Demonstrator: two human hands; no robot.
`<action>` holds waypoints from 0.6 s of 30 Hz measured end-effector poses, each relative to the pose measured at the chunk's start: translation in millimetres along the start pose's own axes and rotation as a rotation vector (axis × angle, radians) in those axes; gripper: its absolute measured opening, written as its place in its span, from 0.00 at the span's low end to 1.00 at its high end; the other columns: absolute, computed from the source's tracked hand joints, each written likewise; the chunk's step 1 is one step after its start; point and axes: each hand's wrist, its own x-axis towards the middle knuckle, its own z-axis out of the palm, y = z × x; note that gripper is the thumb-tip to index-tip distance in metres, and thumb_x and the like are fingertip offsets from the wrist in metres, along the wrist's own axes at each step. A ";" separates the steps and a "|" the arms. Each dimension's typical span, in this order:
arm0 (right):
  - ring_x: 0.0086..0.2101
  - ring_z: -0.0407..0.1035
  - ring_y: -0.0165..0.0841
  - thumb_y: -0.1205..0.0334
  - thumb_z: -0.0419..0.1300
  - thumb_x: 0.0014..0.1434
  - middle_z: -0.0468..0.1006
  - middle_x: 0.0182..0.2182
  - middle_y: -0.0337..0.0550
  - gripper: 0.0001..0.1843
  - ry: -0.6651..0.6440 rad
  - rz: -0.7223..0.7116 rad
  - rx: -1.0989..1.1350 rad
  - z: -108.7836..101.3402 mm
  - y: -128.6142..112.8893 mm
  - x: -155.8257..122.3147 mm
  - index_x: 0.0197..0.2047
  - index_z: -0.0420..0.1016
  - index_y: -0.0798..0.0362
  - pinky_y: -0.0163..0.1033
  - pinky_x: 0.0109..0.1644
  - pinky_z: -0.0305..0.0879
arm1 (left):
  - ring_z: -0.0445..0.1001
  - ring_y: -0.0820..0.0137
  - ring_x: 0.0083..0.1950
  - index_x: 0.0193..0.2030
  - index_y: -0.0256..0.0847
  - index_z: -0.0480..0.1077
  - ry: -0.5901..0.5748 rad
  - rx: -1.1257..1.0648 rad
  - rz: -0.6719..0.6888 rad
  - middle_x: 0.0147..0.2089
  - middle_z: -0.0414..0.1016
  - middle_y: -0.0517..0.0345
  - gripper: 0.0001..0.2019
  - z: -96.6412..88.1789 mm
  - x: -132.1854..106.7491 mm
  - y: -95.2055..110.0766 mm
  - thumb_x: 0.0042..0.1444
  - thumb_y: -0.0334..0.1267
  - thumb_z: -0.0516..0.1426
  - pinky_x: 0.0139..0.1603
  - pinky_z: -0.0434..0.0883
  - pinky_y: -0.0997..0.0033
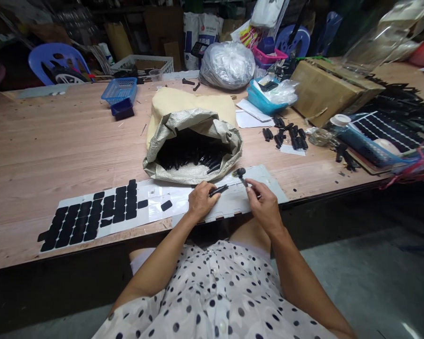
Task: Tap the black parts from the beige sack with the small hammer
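My left hand (199, 202) is closed around a slim black plastic piece (219, 190), pressing it onto a light grey board (229, 205) at the table's front edge. In my right hand (264, 201) is the handle of a small hammer-like tool (240, 173); its dark round head is raised slightly to the right of the black piece. Just beyond both hands lies an open woven sack (151, 165) with many black parts inside. Left of my left hand, a pale backing sheet (155, 195) carries rows of black rounded pads (86, 215), a few of them loose.
Small black parts (293, 136) lie in a pile at the right, before a cardboard box (327, 89). Behind the sack stand a stuffed clear plastic bag (228, 66) and a turquoise basin (265, 101). Blue baskets (120, 92) are at the back left. A cluttered tray (371, 146) fills the far right.
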 end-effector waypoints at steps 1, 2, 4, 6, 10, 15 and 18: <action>0.42 0.73 0.38 0.58 0.50 0.66 0.81 0.45 0.49 0.19 -0.029 -0.027 0.028 1.8 -4.3 -7.5 0.53 0.78 0.50 0.44 0.50 0.70 | 0.75 0.65 0.48 0.42 0.45 0.78 0.001 -0.014 -0.009 0.44 0.78 0.57 0.06 0.0 0.5 0.6 0.58 0.36 0.63 0.47 0.70 0.68; 0.43 0.74 0.38 0.58 0.50 0.67 0.81 0.45 0.48 0.19 -0.051 -0.047 0.043 4.4 -8.0 -13.8 0.53 0.78 0.49 0.44 0.51 0.70 | 0.75 0.65 0.47 0.42 0.46 0.78 0.002 -0.029 -0.017 0.44 0.78 0.58 0.06 0.0 1.1 1.3 0.57 0.36 0.63 0.47 0.70 0.68; 0.44 0.74 0.38 0.59 0.50 0.67 0.82 0.44 0.48 0.19 -0.075 -0.071 0.042 10.2 -13.6 -22.2 0.53 0.79 0.49 0.44 0.52 0.71 | 0.75 0.65 0.47 0.41 0.46 0.78 0.006 -0.052 -0.037 0.44 0.77 0.58 0.05 0.2 2.0 2.7 0.56 0.36 0.64 0.47 0.69 0.67; 0.44 0.75 0.38 0.61 0.50 0.67 0.82 0.42 0.47 0.19 -0.083 -0.083 0.008 14.1 -17.3 -25.3 0.54 0.79 0.49 0.43 0.51 0.71 | 0.75 0.64 0.48 0.41 0.46 0.79 0.000 -0.063 -0.056 0.44 0.77 0.58 0.06 0.0 2.4 4.2 0.56 0.35 0.64 0.47 0.69 0.67; 0.42 0.74 0.37 0.62 0.50 0.68 0.80 0.39 0.46 0.20 -0.065 -0.116 -0.103 11.7 -23.9 -24.1 0.56 0.78 0.47 0.40 0.48 0.71 | 0.75 0.64 0.49 0.40 0.46 0.79 -0.016 -0.055 -0.061 0.44 0.77 0.58 0.05 -0.9 2.3 6.3 0.56 0.35 0.64 0.48 0.69 0.67; 0.38 0.74 0.35 0.61 0.49 0.69 0.78 0.36 0.44 0.21 -0.117 -0.091 -0.198 6.0 -29.6 -24.4 0.57 0.79 0.45 0.36 0.43 0.69 | 0.75 0.65 0.47 0.40 0.47 0.79 -0.010 -0.052 -0.060 0.44 0.77 0.58 0.05 -1.3 2.1 6.3 0.56 0.36 0.64 0.48 0.70 0.68; 0.39 0.73 0.36 0.62 0.50 0.68 0.78 0.37 0.44 0.21 -0.147 -0.055 -0.199 5.5 -30.0 -24.4 0.56 0.79 0.46 0.36 0.43 0.68 | 0.75 0.64 0.49 0.41 0.47 0.79 -0.020 -0.046 -0.062 0.45 0.77 0.58 0.06 -2.1 2.3 7.0 0.56 0.35 0.64 0.49 0.70 0.67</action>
